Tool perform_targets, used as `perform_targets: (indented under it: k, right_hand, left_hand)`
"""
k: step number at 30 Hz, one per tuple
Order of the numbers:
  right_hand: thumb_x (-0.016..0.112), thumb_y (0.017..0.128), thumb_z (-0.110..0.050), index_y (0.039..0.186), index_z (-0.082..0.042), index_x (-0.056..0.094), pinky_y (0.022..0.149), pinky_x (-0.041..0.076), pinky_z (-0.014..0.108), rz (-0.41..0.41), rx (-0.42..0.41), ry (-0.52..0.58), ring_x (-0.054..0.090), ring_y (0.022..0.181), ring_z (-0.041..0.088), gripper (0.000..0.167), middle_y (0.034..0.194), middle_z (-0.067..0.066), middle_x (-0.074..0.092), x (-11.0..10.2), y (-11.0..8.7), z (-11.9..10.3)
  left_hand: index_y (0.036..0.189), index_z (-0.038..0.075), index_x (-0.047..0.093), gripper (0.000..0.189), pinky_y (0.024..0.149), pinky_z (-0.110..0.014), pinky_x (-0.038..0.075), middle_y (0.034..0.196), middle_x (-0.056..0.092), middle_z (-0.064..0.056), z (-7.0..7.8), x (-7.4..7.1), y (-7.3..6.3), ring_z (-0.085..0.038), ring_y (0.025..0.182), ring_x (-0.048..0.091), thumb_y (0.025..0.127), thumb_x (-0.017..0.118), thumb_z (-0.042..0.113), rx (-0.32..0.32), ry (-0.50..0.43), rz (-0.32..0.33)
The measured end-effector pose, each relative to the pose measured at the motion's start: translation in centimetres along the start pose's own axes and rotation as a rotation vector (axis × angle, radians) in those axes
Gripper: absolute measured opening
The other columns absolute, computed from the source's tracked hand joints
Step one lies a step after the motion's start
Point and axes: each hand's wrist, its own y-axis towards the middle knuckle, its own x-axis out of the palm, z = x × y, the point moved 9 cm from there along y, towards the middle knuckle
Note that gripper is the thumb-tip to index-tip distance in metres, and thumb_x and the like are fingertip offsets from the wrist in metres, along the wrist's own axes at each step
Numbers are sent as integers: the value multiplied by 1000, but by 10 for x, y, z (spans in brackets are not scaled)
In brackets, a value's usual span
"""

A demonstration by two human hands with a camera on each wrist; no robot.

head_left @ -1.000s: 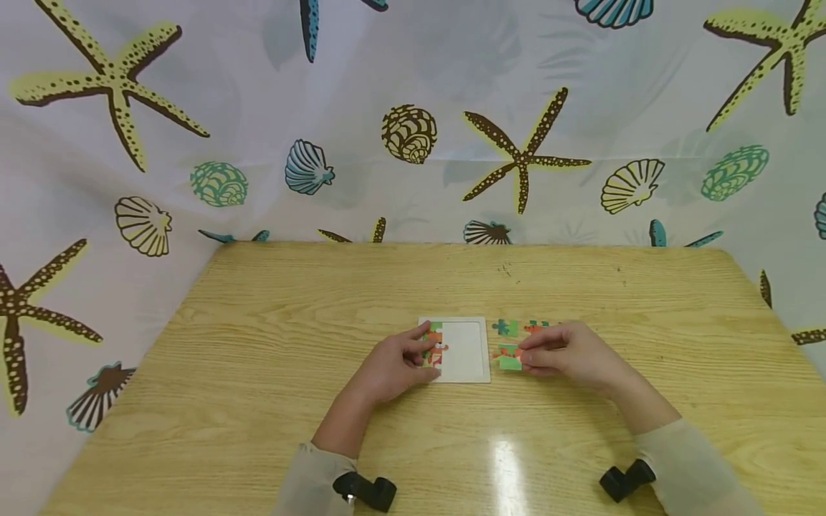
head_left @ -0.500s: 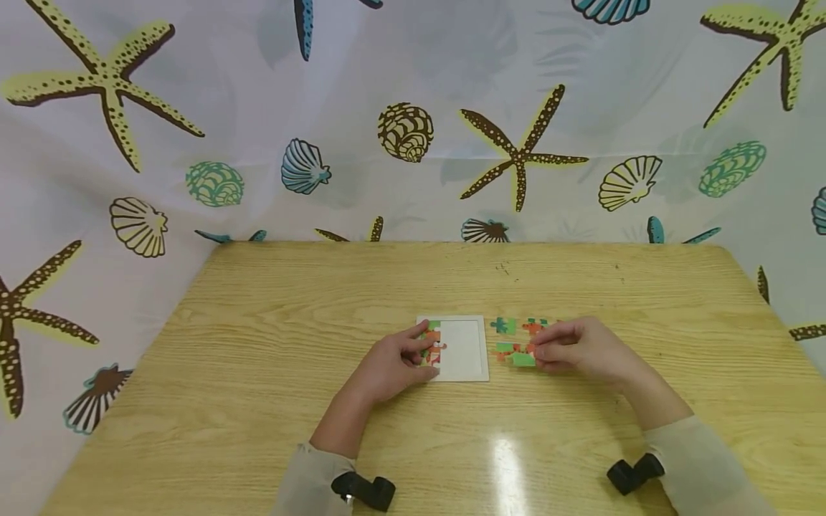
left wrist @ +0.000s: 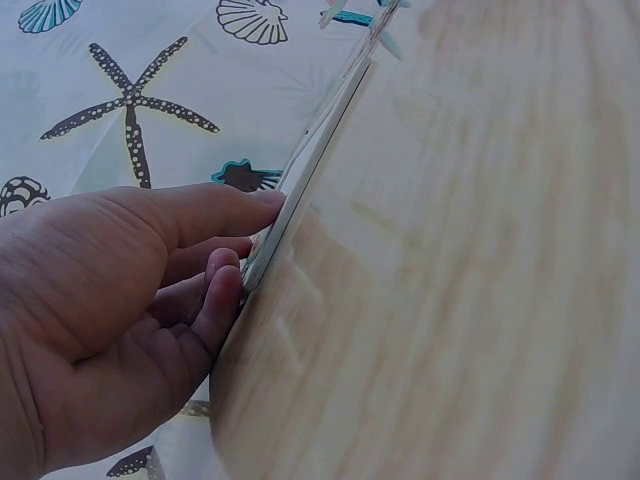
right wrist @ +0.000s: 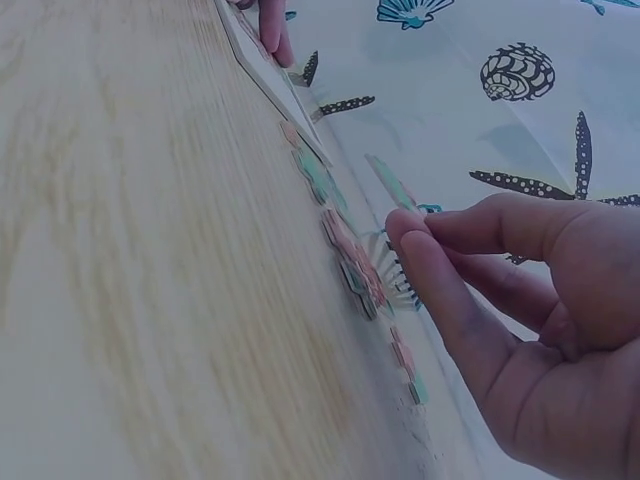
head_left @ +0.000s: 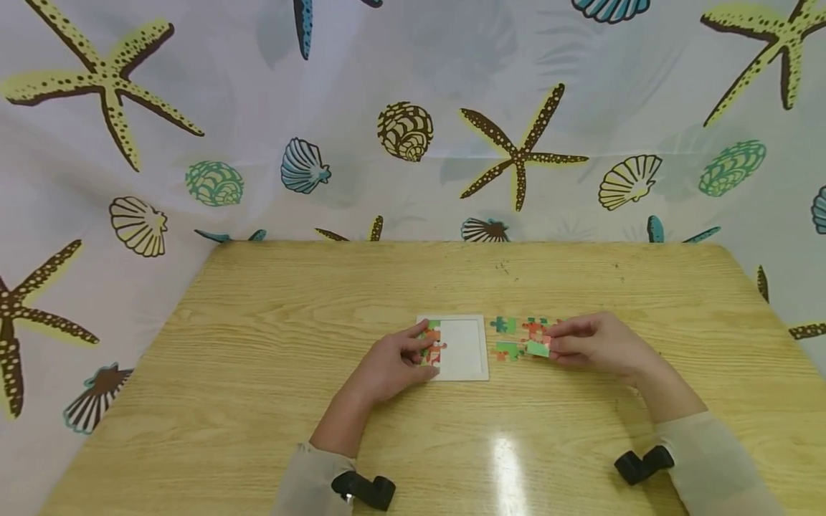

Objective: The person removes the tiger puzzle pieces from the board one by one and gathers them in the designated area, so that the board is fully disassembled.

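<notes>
A square white puzzle board (head_left: 464, 351) lies on the table, with joined orange and green jigsaw pieces (head_left: 434, 351) along its left side. My left hand (head_left: 390, 365) holds the board by that side, fingers over the pieces and thumb near the front corner. To the right, my right hand (head_left: 603, 345) pinches a green and orange jigsaw piece (head_left: 538, 349) between thumb and forefinger. The right wrist view shows this piece (right wrist: 392, 182) raised and tilted above the loose pieces. My right fingers partly hide the pieces behind them.
Several loose jigsaw pieces (head_left: 505, 325) lie in two rows right of the board, among them a green one (head_left: 508, 350) in the nearer row. The wooden table (head_left: 310, 287) meets a curtain (head_left: 258, 107) printed with shells and starfish.
My right hand has moved to the right with its jigsaw piece, drawing away from the board and uncovering the green piece in the nearer row. The left hand stays on the board.
</notes>
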Motion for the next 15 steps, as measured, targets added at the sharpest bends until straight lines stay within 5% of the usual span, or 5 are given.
perform_targets:
  k: [15]
  right_hand:
    - [63,103,-5,131,16,62,85,61,34,17,10,-76,75,94,17,35,105,8,75,-11,-4,1]
  left_hand:
    - [135,1,68,51,74,-28,47,162,45,-3,2,0,0,-13,80,53,87,84,6,-4,4,0]
